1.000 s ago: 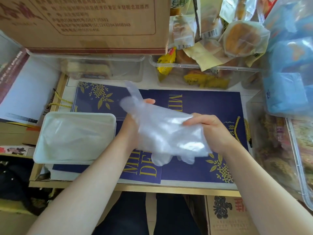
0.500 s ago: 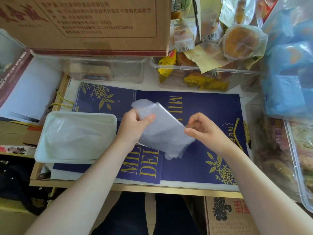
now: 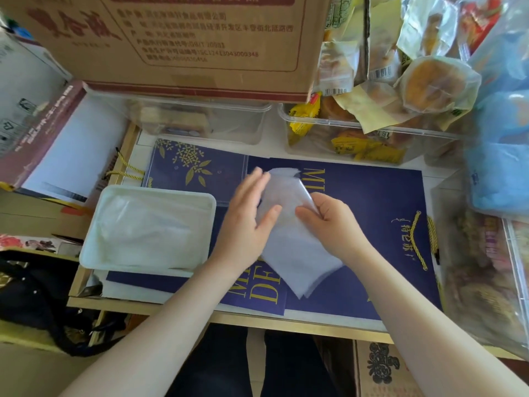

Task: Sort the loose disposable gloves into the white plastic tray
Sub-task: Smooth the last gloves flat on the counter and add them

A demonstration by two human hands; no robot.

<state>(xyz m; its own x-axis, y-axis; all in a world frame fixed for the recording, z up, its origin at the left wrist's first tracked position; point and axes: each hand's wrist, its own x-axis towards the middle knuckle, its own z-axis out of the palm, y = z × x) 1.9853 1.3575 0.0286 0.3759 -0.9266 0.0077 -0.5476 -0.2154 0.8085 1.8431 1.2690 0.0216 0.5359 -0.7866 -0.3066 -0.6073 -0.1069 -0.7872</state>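
Note:
A thin translucent disposable glove [image 3: 294,253] lies folded flat on the dark blue paper bags in the middle of the table. My left hand [image 3: 247,217] lies flat on its left side with straight fingers, slightly blurred. My right hand [image 3: 332,222] pinches the glove's right edge with curled fingers. The white plastic tray [image 3: 91,250] sits to the left of both hands and holds a flat pile of the same clear gloves [image 3: 146,224].
A large cardboard box [image 3: 183,44] stands at the back on a clear plastic tub [image 3: 200,121]. Another clear tub of wrapped pastries [image 3: 372,138] sits at back right. Blue packs [image 3: 501,150] and a further clear container [image 3: 486,267] crowd the right side. A white folder [image 3: 74,150] lies at left.
The glove went from being held up crumpled between both hands to lying folded flat on the blue bags. My left hand opened and now presses on it; my right hand shifted left.

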